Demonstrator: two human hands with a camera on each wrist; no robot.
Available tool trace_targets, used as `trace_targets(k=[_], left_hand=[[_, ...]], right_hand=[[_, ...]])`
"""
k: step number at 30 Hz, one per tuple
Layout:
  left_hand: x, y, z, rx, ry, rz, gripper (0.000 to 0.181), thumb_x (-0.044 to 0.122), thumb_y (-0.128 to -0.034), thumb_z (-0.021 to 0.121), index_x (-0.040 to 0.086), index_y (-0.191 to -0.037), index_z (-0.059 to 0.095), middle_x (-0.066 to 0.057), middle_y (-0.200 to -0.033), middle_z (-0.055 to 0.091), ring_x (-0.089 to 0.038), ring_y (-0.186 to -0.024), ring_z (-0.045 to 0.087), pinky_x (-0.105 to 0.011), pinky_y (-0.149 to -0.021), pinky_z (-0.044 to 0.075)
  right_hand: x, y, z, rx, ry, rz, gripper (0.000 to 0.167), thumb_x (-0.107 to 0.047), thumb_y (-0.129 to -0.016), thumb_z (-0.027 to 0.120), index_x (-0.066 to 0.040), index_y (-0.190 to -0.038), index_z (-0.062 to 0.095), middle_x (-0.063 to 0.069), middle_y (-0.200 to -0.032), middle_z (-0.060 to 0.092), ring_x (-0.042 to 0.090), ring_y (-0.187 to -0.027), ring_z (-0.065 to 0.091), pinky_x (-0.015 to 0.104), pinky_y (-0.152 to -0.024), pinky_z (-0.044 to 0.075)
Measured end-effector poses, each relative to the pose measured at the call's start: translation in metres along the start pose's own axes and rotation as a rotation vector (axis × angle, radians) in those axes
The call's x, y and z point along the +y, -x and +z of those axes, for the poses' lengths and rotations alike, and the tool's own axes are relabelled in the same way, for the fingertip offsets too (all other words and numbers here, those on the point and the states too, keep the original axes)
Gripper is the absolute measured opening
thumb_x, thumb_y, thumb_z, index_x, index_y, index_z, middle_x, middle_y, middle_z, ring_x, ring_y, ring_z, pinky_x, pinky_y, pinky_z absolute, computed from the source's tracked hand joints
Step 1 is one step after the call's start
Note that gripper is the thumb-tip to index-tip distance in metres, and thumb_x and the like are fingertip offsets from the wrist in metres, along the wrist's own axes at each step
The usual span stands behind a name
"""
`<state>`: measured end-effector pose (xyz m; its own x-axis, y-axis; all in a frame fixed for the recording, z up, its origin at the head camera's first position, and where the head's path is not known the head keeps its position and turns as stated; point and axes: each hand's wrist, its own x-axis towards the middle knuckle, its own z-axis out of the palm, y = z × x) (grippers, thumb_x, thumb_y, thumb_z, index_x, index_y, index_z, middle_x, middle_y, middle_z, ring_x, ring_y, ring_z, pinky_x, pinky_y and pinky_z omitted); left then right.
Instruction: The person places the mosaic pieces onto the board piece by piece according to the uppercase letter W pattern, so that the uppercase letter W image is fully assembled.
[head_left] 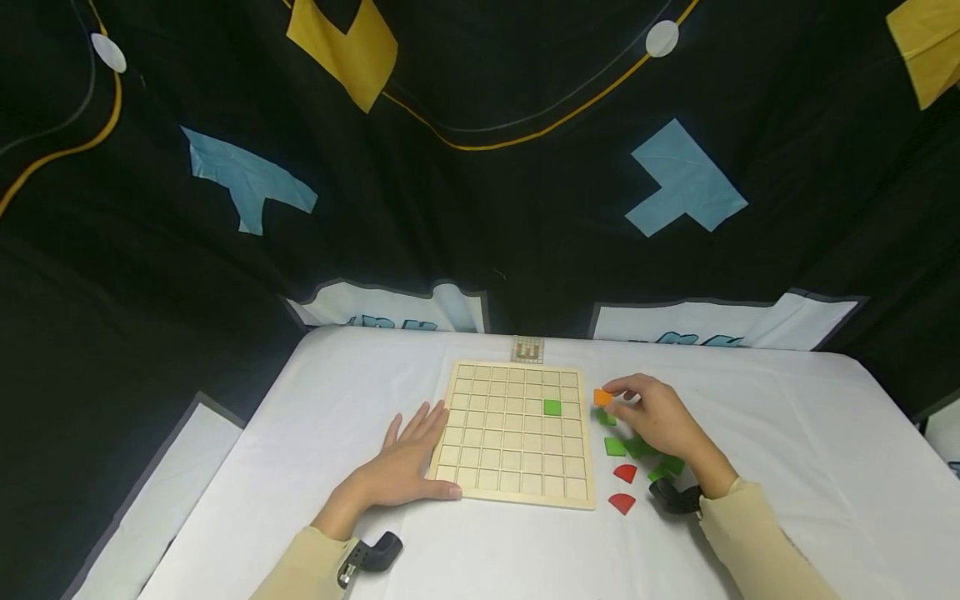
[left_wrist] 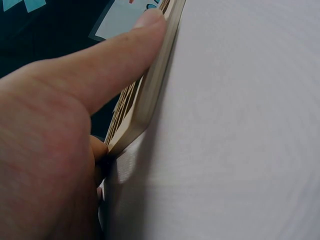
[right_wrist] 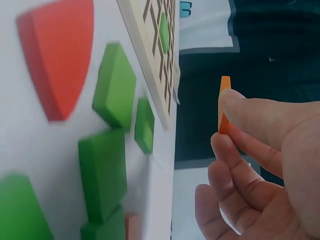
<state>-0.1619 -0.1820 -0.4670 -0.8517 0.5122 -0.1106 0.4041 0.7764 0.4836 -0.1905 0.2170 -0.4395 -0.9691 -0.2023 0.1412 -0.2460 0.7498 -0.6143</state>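
Observation:
A wooden grid board (head_left: 512, 433) lies on the white cloth, with one green square (head_left: 552, 407) in a cell toward its upper right. My left hand (head_left: 401, 467) rests at the board's lower left corner, fingers straight along the left edge and thumb on the front edge; the left wrist view shows the thumb (left_wrist: 120, 60) against the board's rim (left_wrist: 155, 75). Between thumb and fingertips my right hand (head_left: 660, 417) pinches an orange piece (head_left: 602, 397), just right of the board. The right wrist view shows the orange piece (right_wrist: 224, 105) on edge, held above the cloth.
Several green pieces (head_left: 615, 447) lie under and beside my right hand. Two red quarter-round pieces (head_left: 625, 473) are nearer the front, right of the board. A small patterned square (head_left: 527, 350) touches the board's back edge. Black curtain (head_left: 480, 233) hangs behind the table.

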Motion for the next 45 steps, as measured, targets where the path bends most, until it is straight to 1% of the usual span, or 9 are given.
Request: trace_targets(k=[6, 10, 15, 21, 27, 34, 39, 45], left_hand=[[-0.001, 0.001, 0.001, -0.001, -0.007, 0.001, 0.123, 0.071, -0.0782, 0.070, 0.000, -0.160, 0.012, -0.014, -0.168, 0.004, -0.035, -0.154, -0.004, -0.062, -0.117, -0.011], [-0.001, 0.002, 0.001, 0.001, -0.004, -0.002, 0.123, 0.070, -0.0781, 0.071, 0.000, -0.160, 0.012, -0.015, -0.168, 0.005, -0.035, -0.154, -0.003, -0.062, -0.117, -0.011], [0.000, 0.002, 0.000, -0.004, 0.000, -0.008, 0.123, 0.070, -0.0781, 0.071, 0.000, -0.160, 0.011, -0.014, -0.168, 0.005, -0.034, -0.154, -0.003, -0.061, -0.118, -0.011], [-0.001, 0.003, -0.001, -0.004, 0.000, -0.004, 0.122, 0.070, -0.0789, 0.070, 0.000, -0.160, 0.012, -0.014, -0.168, 0.005, -0.035, -0.154, -0.003, -0.061, -0.118, -0.011], [-0.001, 0.002, -0.001, -0.002, 0.001, 0.001, 0.122, 0.069, -0.0790, 0.070, 0.000, -0.160, 0.012, -0.014, -0.168, 0.005, -0.035, -0.154, -0.004, -0.061, -0.118, -0.011], [0.000, 0.000, 0.000, 0.003, -0.006, 0.004, 0.122, 0.071, -0.0785, 0.070, 0.000, -0.160, 0.013, -0.014, -0.168, 0.006, -0.035, -0.154, -0.002, -0.063, -0.118, -0.009], [-0.001, 0.000, -0.001, 0.004, -0.006, 0.005, 0.122, 0.070, -0.0785, 0.070, 0.000, -0.160, 0.013, -0.014, -0.168, 0.005, -0.035, -0.154, -0.002, -0.062, -0.118, -0.010], [0.000, -0.001, -0.002, -0.001, -0.006, 0.000, 0.122, 0.070, -0.0785, 0.070, 0.000, -0.160, 0.013, -0.014, -0.168, 0.005, -0.035, -0.154, -0.003, -0.062, -0.118, -0.011]], right_hand=[[-0.008, -0.001, 0.010, -0.008, -0.023, -0.018, 0.026, -0.014, -0.090, 0.076, -0.006, -0.115, 0.073, 0.010, -0.114, 0.069, 0.026, -0.097, 0.059, 0.039, -0.079, 0.054], [-0.013, -0.001, 0.016, -0.012, -0.020, -0.019, 0.026, -0.014, -0.089, 0.077, -0.008, -0.115, 0.074, 0.007, -0.112, 0.069, 0.024, -0.095, 0.059, 0.038, -0.079, 0.054], [-0.019, -0.002, 0.023, -0.020, -0.033, -0.045, 0.026, -0.014, -0.089, 0.077, -0.008, -0.114, 0.074, 0.006, -0.111, 0.069, 0.022, -0.095, 0.060, 0.039, -0.081, 0.054], [-0.028, -0.003, 0.030, -0.041, -0.037, -0.043, 0.025, -0.016, -0.089, 0.077, -0.010, -0.113, 0.074, 0.005, -0.113, 0.069, 0.021, -0.095, 0.061, 0.041, -0.084, 0.055], [-0.033, -0.006, 0.039, -0.062, -0.033, -0.054, 0.025, -0.016, -0.089, 0.078, -0.010, -0.112, 0.074, 0.004, -0.109, 0.069, 0.021, -0.091, 0.058, 0.039, -0.083, 0.053], [-0.037, -0.006, 0.045, -0.093, -0.030, -0.043, 0.027, -0.018, -0.089, 0.078, -0.010, -0.114, 0.074, 0.004, -0.113, 0.069, 0.022, -0.101, 0.062, 0.045, -0.094, 0.053], [-0.040, -0.008, 0.047, -0.103, -0.011, -0.028, 0.027, -0.018, -0.089, 0.078, -0.009, -0.114, 0.073, 0.005, -0.112, 0.069, 0.020, -0.096, 0.061, 0.042, -0.091, 0.054], [-0.041, -0.009, 0.048, -0.118, -0.012, -0.047, 0.026, -0.016, -0.089, 0.079, -0.008, -0.113, 0.074, 0.005, -0.111, 0.069, 0.019, -0.094, 0.060, 0.040, -0.088, 0.053]])
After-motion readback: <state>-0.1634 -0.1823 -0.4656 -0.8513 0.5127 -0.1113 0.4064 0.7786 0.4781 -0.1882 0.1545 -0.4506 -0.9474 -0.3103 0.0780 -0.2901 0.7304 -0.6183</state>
